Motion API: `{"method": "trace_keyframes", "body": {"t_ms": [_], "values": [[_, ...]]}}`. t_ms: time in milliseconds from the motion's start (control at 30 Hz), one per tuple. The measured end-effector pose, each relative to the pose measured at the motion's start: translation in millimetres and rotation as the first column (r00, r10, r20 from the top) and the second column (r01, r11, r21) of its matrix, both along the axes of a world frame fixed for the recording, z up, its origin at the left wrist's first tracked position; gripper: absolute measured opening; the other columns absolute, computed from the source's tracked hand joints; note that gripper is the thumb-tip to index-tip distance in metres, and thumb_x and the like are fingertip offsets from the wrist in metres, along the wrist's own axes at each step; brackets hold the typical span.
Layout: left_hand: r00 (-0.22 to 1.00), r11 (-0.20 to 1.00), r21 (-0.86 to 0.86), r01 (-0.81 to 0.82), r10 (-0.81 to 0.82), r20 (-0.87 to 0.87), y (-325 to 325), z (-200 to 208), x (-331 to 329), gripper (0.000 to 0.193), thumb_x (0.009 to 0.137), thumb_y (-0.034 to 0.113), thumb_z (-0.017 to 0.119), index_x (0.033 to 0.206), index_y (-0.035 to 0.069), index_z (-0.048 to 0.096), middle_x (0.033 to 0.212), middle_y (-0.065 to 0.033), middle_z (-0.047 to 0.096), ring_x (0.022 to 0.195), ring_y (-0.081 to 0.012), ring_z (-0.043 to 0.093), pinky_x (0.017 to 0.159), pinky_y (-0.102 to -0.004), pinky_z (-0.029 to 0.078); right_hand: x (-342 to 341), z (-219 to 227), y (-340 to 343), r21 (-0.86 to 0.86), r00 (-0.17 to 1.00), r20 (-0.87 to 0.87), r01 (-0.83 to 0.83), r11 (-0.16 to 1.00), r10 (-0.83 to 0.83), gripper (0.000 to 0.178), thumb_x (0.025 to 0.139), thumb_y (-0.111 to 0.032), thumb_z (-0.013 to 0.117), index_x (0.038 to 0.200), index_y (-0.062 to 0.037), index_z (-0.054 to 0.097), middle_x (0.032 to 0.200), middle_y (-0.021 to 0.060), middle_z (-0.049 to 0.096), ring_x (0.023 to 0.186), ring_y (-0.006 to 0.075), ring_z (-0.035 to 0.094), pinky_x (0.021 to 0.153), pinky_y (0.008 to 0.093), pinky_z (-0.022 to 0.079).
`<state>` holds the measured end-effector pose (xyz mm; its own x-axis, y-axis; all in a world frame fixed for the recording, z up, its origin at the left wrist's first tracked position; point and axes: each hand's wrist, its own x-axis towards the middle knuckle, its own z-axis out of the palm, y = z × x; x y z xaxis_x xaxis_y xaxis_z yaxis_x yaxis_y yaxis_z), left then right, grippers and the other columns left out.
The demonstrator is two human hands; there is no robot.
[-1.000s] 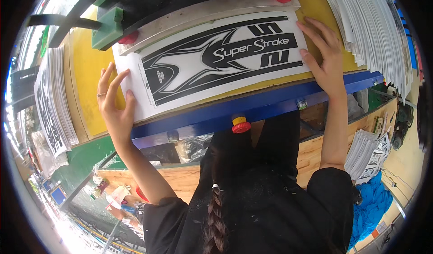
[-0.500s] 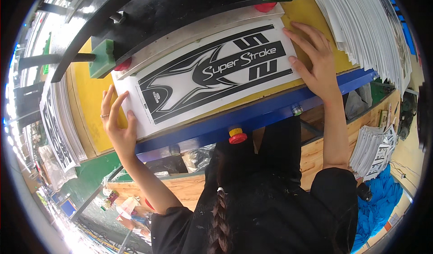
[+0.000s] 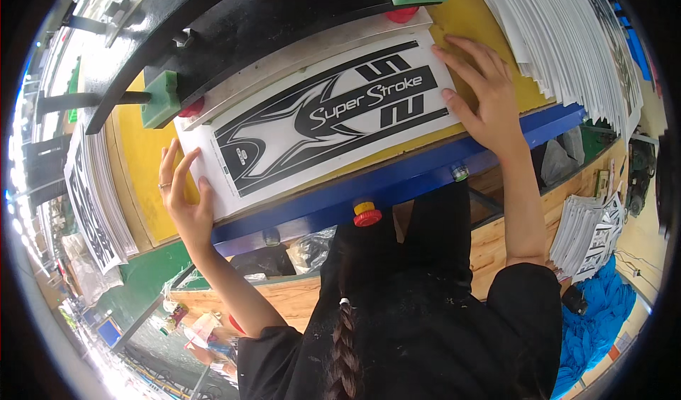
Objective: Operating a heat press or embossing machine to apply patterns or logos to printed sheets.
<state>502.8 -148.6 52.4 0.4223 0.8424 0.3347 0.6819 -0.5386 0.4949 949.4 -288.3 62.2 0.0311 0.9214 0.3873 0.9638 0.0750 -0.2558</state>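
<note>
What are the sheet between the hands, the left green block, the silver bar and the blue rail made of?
Sheet: paper or thin film, smooth; it lies thin and flat, with crisp black print.
Left green block: perhaps plastic; its pale green looks even and slightly waxy.
Silver bar: likely metal, dull grey.
Blue rail: probably painted metal, judging by its glossy sheen.

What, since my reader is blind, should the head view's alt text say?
A bare left hand and right hand touch opposite ends of a black-and-white printed sheet on a yellow board. A metal bar runs along the sheet's far edge.
</note>
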Motion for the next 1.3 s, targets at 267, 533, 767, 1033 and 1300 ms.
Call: {"method": "trace_keyframes", "body": {"t_ms": [267,533,767,1033,1300], "values": [[1.0,1.0,0.002,0.006,-0.006,0.014,-0.1,-2.1,-2.1,0.041,0.084,0.005,0.057,0.122,0.003,0.071,0.147,-0.0186,0.057,0.144,-0.0381,0.045,0.12,-0.0514,0.03,3.7,-7.8,-3.5,0.1,0.995,-0.103,-0.004,0.995,0.015,0.043,0.087,-0.024,0.07,0.129,-0.0138,0.068,0.132,0.0121,0.063,0.122,0.034,0.058,0.107,0.0449,0.042],[0.981,0.984,0.137,-0.112,0.087,0.172,-22.0,-5.8,-12.4,0.041,0.092,0.019,0.062,0.129,0.0,0.065,0.144,-0.0178,0.058,0.145,-0.0386,0.043,0.119,-0.0495,0.031,2.8,-17.6,-24.9,0.228,0.987,-0.158,0.06,0.972,-0.024,0.033,0.092,-0.017,0.063,0.123,-0.0071,0.066,0.127,0.0152,0.065,0.116,0.0359,0.059,0.102,0.0459,0.042],[0.971,0.993,0.116,-0.002,0.029,-0.237,-114.0,-15.5,-18.6,0.125,0.056,0.04,0.097,0.157,0.007,0.031,0.165,-0.0211,0.026,0.154,-0.0403,0.023,0.125,-0.0546,0.019,-12.3,0.1,-92.2,-0.188,0.999,-0.045,0.005,0.982,-0.014,0.102,0.069,-0.045,0.086,0.154,-0.008,0.042,0.164,0.0194,0.031,0.152,0.0403,0.026,0.124,0.0559,0.018],[0.968,0.994,0.061,-0.093,0.104,-0.227,-128.9,-24.5,-17.0,0.112,0.067,0.034,0.093,0.156,0.011,0.03,0.165,-0.0184,0.026,0.155,-0.0383,0.021,0.125,-0.0586,0.016,-7.7,-4.2,-95.6,-0.278,0.998,0.054,0.028,0.96,-0.014,0.112,0.062,-0.034,0.094,0.155,-0.0093,0.038,0.164,0.0215,0.028,0.153,0.0401,0.023,0.125,0.0574,0.017],[0.97,0.993,0.058,-0.104,0.114,-0.215,-129.8,-31.6,-9.2,0.111,0.069,0.032,0.091,0.158,0.013,0.028,0.165,-0.0229,0.022,0.155,-0.041,0.019,0.124,-0.0598,0.018,-12.0,-3.1,-102.2,-0.217,0.997,0.08,0.008,0.976,0.01,0.111,0.061,-0.022,0.093,0.157,-0.0133,0.037,0.165,0.0211,0.025,0.152,0.0415,0.023,0.124,0.0567,0.019]]}}
